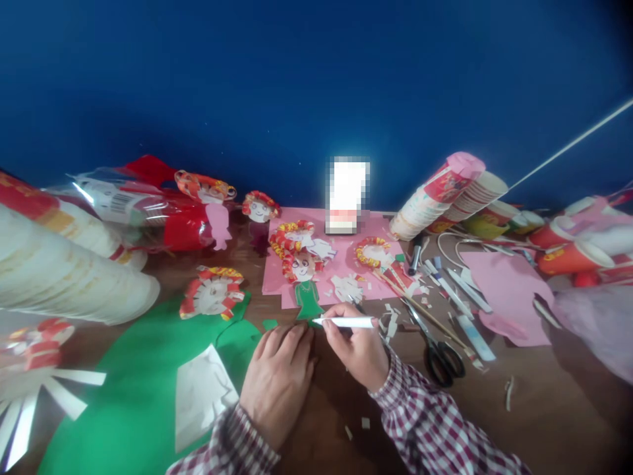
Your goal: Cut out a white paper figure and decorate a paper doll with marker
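Note:
My right hand point(360, 355) is closed around a white marker pen point(352, 322), held almost level with its tip pointing left. The tip is at the lower edge of a green paper dress point(308, 300), part of a paper doll with a drawn face point(301, 267) and curled red-and-yellow hair. Flat on the brown table lies my left hand point(277, 379), its fingers stretched toward the dress's lower edge; whatever is under the fingertips is hidden. Left of that hand is a large green paper sheet point(133, 369), with a white cut-out paper point(202, 396) on it.
Scissors with black handles point(442, 359) lie right of my right hand, among pens, sticks and paper scraps. Pink sheets point(509, 297) spread behind and to the right. Paper cup stacks point(435, 191) stand on both sides. A blurred bright upright panel point(347, 191) stands before the blue wall.

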Demonstrator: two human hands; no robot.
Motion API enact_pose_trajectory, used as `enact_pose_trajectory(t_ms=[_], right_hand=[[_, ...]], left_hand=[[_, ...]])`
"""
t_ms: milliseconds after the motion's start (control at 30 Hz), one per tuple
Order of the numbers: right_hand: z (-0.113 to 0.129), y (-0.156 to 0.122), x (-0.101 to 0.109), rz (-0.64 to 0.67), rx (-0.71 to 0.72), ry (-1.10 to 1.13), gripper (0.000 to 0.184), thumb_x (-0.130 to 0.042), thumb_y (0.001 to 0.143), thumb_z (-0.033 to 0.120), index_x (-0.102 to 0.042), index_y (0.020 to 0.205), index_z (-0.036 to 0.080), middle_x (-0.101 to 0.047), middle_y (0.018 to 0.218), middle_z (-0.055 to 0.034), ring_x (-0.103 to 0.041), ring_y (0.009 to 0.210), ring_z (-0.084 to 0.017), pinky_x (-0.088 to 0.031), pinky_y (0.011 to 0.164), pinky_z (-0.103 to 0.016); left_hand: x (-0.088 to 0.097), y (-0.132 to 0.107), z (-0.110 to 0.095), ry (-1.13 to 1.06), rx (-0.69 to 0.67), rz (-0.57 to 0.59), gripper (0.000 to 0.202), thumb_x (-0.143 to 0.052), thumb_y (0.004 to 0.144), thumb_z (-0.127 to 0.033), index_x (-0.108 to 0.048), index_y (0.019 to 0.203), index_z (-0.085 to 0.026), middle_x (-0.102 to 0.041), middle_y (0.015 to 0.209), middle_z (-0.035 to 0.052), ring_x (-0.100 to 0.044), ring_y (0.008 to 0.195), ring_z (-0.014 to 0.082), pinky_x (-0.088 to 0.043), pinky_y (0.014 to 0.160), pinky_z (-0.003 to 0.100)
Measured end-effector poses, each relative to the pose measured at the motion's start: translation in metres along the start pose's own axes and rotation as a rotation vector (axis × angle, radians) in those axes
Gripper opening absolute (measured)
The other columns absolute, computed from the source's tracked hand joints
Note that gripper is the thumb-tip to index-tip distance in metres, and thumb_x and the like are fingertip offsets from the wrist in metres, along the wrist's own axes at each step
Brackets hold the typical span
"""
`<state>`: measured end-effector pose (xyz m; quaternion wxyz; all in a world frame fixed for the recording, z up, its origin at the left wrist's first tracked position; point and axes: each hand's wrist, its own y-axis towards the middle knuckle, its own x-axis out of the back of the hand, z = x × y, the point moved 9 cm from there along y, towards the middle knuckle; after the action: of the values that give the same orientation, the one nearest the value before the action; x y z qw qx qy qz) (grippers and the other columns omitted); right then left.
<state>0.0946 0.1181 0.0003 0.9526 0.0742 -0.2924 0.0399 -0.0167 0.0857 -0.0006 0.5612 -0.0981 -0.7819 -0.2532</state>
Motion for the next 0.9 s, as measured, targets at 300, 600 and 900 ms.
enact_pose_trajectory(t_ms=[300,600,900], right_hand=[[-0.0035,0.0024,-0.0003,-0.011,-0.031,-0.002,0.009,-0.049,0.087,0.023,-0.056,0.086,0.017,-0.061,0.075,-0.0012,-0.057,0.064,-0.012,-0.044,0.061,-0.021],[-0.0028,0.0027,-0.0012,-0.004,-0.019,-0.010,0.008,-0.050,0.086,0.023,-0.056,0.084,0.018,-0.062,0.077,-0.0019,-0.058,0.069,-0.013,-0.044,0.065,-0.022],[-0.0002,0.0039,-0.0015,-0.009,0.002,-0.021,0.008,-0.050,0.086,0.022,-0.057,0.085,0.018,-0.062,0.078,-0.0019,-0.059,0.071,-0.014,-0.044,0.068,-0.023]], left_hand=[[-0.0023,-0.0003,0.0030,0.003,0.032,0.026,0.030,-0.056,0.079,-0.020,-0.061,0.107,-0.014,-0.062,0.105,0.0092,-0.054,0.096,0.0253,-0.045,0.087,0.044],[-0.0021,-0.0002,0.0032,-0.006,0.028,0.031,0.030,-0.056,0.079,-0.020,-0.062,0.106,-0.012,-0.063,0.105,0.0097,-0.053,0.099,0.0259,-0.045,0.088,0.043],[-0.0032,-0.0001,0.0029,0.007,0.028,0.037,0.030,-0.055,0.079,-0.021,-0.061,0.108,-0.012,-0.062,0.105,0.0100,-0.053,0.098,0.0261,-0.045,0.089,0.043]])
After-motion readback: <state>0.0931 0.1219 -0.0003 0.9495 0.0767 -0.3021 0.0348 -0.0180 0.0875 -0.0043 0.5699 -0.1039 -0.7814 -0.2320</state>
